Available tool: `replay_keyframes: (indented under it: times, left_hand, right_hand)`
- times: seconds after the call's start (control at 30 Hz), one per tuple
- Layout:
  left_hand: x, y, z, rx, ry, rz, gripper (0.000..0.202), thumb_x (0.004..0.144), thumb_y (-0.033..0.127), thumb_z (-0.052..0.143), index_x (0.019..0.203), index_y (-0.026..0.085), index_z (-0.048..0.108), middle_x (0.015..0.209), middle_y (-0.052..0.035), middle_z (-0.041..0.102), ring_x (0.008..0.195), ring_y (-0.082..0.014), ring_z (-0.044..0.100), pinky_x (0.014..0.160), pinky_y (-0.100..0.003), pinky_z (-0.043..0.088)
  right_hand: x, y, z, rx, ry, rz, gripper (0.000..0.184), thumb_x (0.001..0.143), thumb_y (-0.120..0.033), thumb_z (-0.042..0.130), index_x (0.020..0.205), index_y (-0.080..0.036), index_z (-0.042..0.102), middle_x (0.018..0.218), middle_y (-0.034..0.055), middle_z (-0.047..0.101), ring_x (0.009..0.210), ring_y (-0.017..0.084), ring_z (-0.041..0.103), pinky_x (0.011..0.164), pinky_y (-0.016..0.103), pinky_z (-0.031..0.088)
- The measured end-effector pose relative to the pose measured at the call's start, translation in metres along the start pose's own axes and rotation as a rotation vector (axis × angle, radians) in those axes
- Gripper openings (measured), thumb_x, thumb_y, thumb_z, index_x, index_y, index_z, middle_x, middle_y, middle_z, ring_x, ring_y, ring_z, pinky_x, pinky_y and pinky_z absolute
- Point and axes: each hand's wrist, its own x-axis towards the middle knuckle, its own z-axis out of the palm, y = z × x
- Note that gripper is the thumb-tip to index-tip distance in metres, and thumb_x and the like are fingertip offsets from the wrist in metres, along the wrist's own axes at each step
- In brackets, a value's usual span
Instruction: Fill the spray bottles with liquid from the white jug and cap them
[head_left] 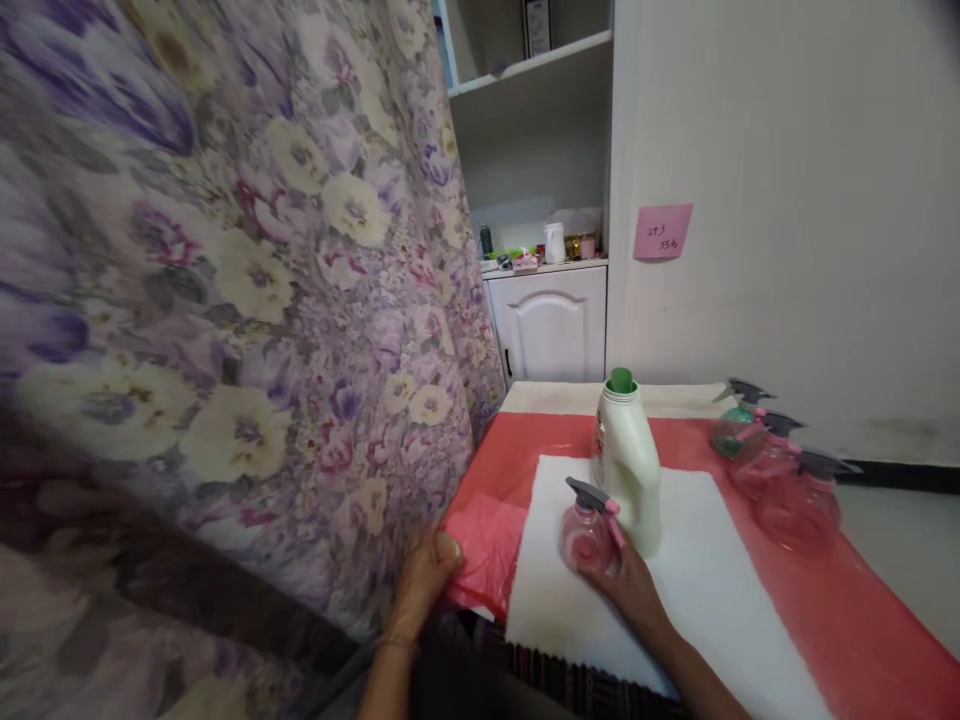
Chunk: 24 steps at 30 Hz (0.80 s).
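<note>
My right hand (626, 580) is wrapped round a small pink spray bottle (587, 535) with a grey trigger head, standing on a white cloth (697, 590). Right behind it stands a white plastic bottle (628, 460) with a green cap. My left hand (427, 575) pinches the edge of a large flowered purple fabric (240, 300) that hangs upright and fills the left half of the view. A folded pink plastic sheet (487, 550) lies just beside that hand.
A red cover (862, 620) lies over the table under the white cloth. Three more spray bottles (780, 460), one green and two pink, stand along the wall at right. A pink note (661, 232) sticks on the wall. A white cabinet (551, 320) with small items stands behind.
</note>
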Motion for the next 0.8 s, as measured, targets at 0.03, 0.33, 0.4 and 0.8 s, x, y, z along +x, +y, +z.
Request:
replay_keyframes:
  times: [0.03,0.33,0.4,0.8]
  left_hand:
    - [-0.001,-0.002,0.001,0.018,-0.018,-0.016,0.053,0.069,0.021,0.065,0.121,0.017,0.061,0.120,-0.0142,0.071,0.113,-0.0300,0.065,0.098,-0.039,0.046]
    - [-0.002,0.003,0.001,0.178,-0.001,-0.118,0.059,0.078,0.024,0.058,0.135,0.010,0.050,0.124,-0.0214,0.068,0.110,-0.0338,0.066,0.092,-0.040,0.047]
    - [-0.004,0.005,-0.003,0.198,0.035,-0.122,0.058,0.080,0.023,0.054,0.136,0.008,0.048,0.127,-0.0248,0.064,0.113,-0.0369,0.064,0.093,-0.044,0.047]
    - [-0.011,0.038,0.031,0.072,-0.018,0.028,0.062,0.079,0.025,0.062,0.138,0.012,0.047,0.134,-0.0162,0.064,0.122,-0.0230,0.061,0.103,-0.030,0.044]
  right_hand:
    - [0.000,0.001,0.000,-0.002,-0.004,0.004,0.086,0.070,-0.045,0.079,0.143,-0.023,0.039,0.146,0.0121,0.050,0.134,0.039,0.045,0.112,0.062,0.034]
    - [0.000,0.002,0.000,-0.002,-0.034,0.005,0.087,0.071,-0.047,0.076,0.144,-0.019,0.037,0.147,0.0154,0.048,0.135,0.039,0.044,0.113,0.059,0.034]
    - [0.001,0.004,-0.001,-0.013,-0.037,0.013,0.087,0.072,-0.048,0.075,0.144,-0.019,0.036,0.147,0.0159,0.048,0.135,0.039,0.045,0.112,0.059,0.034]
    - [-0.001,0.000,-0.001,-0.031,-0.007,0.001,0.084,0.072,-0.045,0.077,0.144,-0.022,0.040,0.146,0.0132,0.051,0.132,0.039,0.048,0.111,0.061,0.037]
